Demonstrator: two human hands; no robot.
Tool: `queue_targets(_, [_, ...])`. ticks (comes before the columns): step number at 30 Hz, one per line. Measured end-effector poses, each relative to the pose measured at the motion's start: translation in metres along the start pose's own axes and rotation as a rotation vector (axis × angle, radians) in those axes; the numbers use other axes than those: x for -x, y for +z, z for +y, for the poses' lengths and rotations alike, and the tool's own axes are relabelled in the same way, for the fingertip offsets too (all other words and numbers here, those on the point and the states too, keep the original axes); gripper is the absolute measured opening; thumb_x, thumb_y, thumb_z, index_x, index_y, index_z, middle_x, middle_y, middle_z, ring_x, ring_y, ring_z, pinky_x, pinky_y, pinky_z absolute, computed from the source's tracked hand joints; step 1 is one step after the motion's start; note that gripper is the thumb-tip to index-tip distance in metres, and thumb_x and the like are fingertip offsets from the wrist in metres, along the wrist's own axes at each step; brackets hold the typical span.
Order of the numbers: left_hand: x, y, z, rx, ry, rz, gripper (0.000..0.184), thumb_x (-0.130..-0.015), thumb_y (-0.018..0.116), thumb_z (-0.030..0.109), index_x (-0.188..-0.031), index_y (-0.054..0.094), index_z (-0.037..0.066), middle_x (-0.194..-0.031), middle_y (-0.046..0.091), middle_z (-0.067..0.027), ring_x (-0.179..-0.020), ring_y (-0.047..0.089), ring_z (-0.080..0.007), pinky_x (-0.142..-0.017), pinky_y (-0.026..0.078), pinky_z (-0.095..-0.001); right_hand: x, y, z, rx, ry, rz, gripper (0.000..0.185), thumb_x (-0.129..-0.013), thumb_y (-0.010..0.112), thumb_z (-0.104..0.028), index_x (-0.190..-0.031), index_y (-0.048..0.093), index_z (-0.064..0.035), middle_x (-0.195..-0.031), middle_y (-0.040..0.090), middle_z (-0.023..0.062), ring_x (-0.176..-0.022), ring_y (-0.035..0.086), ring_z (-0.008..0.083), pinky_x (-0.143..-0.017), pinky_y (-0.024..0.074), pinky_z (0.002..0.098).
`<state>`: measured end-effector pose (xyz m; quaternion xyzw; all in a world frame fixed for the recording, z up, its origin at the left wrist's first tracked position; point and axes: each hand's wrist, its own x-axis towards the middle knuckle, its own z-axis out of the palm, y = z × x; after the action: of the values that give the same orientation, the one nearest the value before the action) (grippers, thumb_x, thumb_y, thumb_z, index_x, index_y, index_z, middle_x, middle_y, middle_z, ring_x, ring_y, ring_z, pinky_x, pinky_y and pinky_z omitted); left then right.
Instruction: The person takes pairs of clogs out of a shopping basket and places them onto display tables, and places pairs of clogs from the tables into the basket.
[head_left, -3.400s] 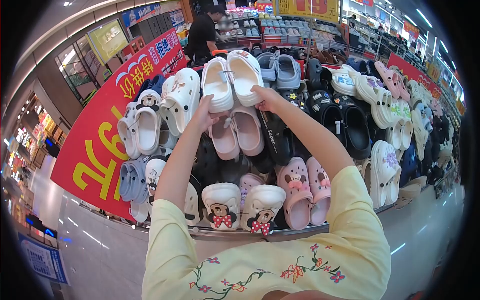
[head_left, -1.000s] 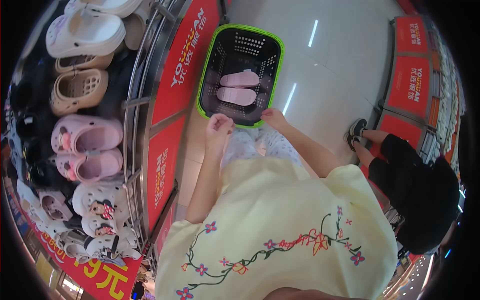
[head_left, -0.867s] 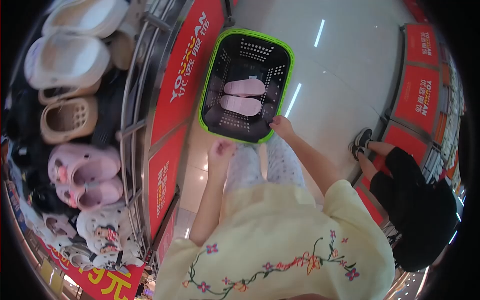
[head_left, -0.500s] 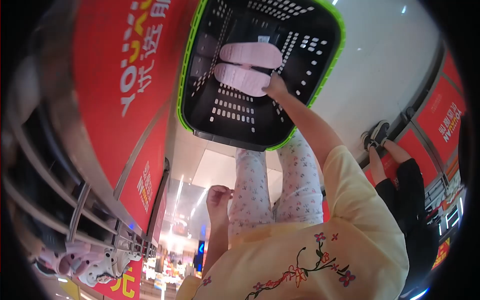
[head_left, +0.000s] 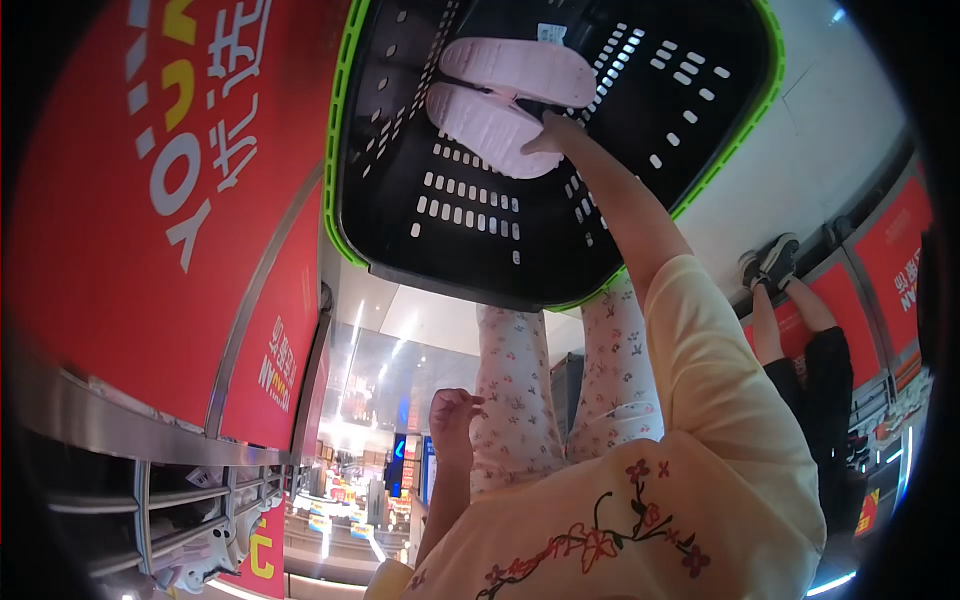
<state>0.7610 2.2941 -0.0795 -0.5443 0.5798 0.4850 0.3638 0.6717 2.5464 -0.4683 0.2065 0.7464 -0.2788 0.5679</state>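
A pair of pink slippers (head_left: 500, 120) is inside a black shopping basket (head_left: 440, 265) with a bright green rim, their smooth undersides facing me. My right hand (head_left: 556, 138) reaches into the basket from the right and grips the slippers at their right end, the thumb on the nearer one. Part of its fingers is hidden behind the slippers. A small white tag (head_left: 551, 33) shows just beyond the pair. Beside my thigh, my left hand (head_left: 456, 410) hangs with the fingers curled in, and I see nothing in them.
Red display panels (head_left: 215, 150) with white lettering run along the left, above a metal rack (head_left: 140, 510) holding pale clogs (head_left: 190, 560). On the right another person's legs and dark shoes (head_left: 775, 262) stand by more red panels (head_left: 885, 250).
The basket appears larger and higher in view, and the slippers sit slightly farther apart at the right end. My right hand keeps its grip; my left hand has shifted slightly right.
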Motion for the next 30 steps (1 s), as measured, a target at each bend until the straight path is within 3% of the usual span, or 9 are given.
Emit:
queue_targets(3, [0.008,0.000,0.000,0.014,0.029,-0.007,0.011,-0.077,0.046,-0.003,-0.083,0.046,0.006,-0.081,0.050,-0.0036,-0.077,0.056,-0.0157,-0.063,0.043,-0.0246,0.012,-0.004,-0.009,-0.428,-0.277,0.124,0.084,-0.053,0.068,-0.052,-0.116,0.046,-0.0004,-0.108,0.055,0.0178,-0.094,0.056,0.0302,-0.082,0.0422,0.0403])
queue_targets(9, [0.036,0.002,0.009,-0.414,0.453,0.008,0.041,-0.071,0.058,0.003,-0.106,0.037,0.004,-0.105,0.042,-0.0095,-0.095,0.048,-0.0203,-0.073,0.042,-0.0298,0.120,-0.080,-0.038,-0.672,0.045,-0.156,0.083,-0.060,0.062,-0.059,-0.111,0.048,0.0054,-0.095,0.056,0.0206,-0.079,0.057,0.0291,-0.061,0.0490,0.0338])
queue_targets(11, [0.055,0.009,0.031,-0.715,0.742,0.069,0.053,-0.067,0.061,0.004,-0.113,0.035,0.002,-0.111,0.039,-0.0124,-0.104,0.042,-0.0237,-0.080,0.040,-0.0344,0.172,-0.101,-0.032,-0.688,-0.038,-0.237,0.076,-0.062,0.060,-0.061,-0.100,0.052,0.0045,-0.074,0.054,0.0140,-0.060,0.055,0.0213,-0.046,0.0428,0.0281])
queue_targets(12, [0.067,0.012,0.047,-0.776,0.808,0.051,0.067,-0.062,0.064,0.005,-0.120,0.031,0.000,-0.119,0.033,-0.0165,-0.113,0.033,-0.0314,-0.091,0.032,-0.0412,0.185,-0.102,-0.022,-0.749,-0.087,-0.319,0.063,-0.065,0.059,-0.058,-0.087,0.053,0.0002,-0.058,0.044,0.0043,-0.045,0.042,0.0129,-0.036,0.0284,0.0241])
queue_targets(13, [0.077,0.014,0.059,-0.871,0.938,0.056,0.070,-0.062,0.065,0.006,-0.121,0.030,0.001,-0.121,0.032,-0.0169,-0.113,0.033,-0.0327,-0.092,0.030,-0.0419,0.255,-0.130,-0.027,-0.697,-0.086,-0.318,0.052,-0.068,0.058,-0.055,-0.080,0.051,-0.0047,-0.053,0.035,-0.0014,-0.041,0.031,0.0089,-0.036,0.0194,0.0237])
queue_targets(18, [0.136,0.030,0.137,-1.197,1.434,0.105,0.073,-0.058,0.069,0.010,-0.121,0.031,0.004,-0.130,0.024,-0.0189,-0.118,0.024,-0.0418,-0.098,0.024,-0.0461,0.474,-0.181,-0.030,-0.803,-0.237,-0.293,0.051,-0.068,0.063,-0.047,-0.101,0.054,-0.0084,-0.065,0.046,-0.0007,-0.048,0.037,0.0090,-0.043,0.0305,0.0217])
queue_targets(21, [0.163,0.034,0.166,-1.034,1.845,-0.097,0.067,-0.056,0.070,0.011,-0.116,0.039,0.007,-0.124,0.037,-0.0156,-0.115,0.034,-0.0364,-0.094,0.027,-0.0447,0.574,-0.184,-0.028,-0.815,-0.299,-0.252,0.054,-0.068,0.064,-0.048,-0.102,0.053,-0.0070,-0.069,0.051,0.0006,-0.050,0.043,0.0093,-0.045,0.0356,0.0222])
queue_targets(27, [0.206,0.040,0.179,-0.914,2.095,-0.251,0.040,-0.055,0.069,0.013,-0.092,0.054,0.008,-0.090,0.059,-0.0082,-0.085,0.055,-0.0259,-0.076,0.039,-0.0370,0.674,-0.133,0.010,-1.245,-0.488,-0.203,0.052,-0.082,0.045,-0.047,-0.110,0.046,-0.0040,-0.076,0.058,0.0058,-0.058,0.053,0.0133,-0.053,0.0462,0.0277])
queue_targets(30, [0.241,0.063,0.163,-0.824,1.845,-0.339,0.033,-0.061,0.068,0.018,-0.088,0.056,0.005,-0.082,0.059,-0.0125,-0.076,0.057,-0.0291,-0.066,0.044,-0.0350,0.676,-0.103,0.052,-1.669,-0.747,-0.203,0.053,-0.087,0.032,-0.048,-0.113,0.044,-0.0033,-0.082,0.058,0.0092,-0.065,0.056,0.0169,-0.060,0.0474,0.0314])
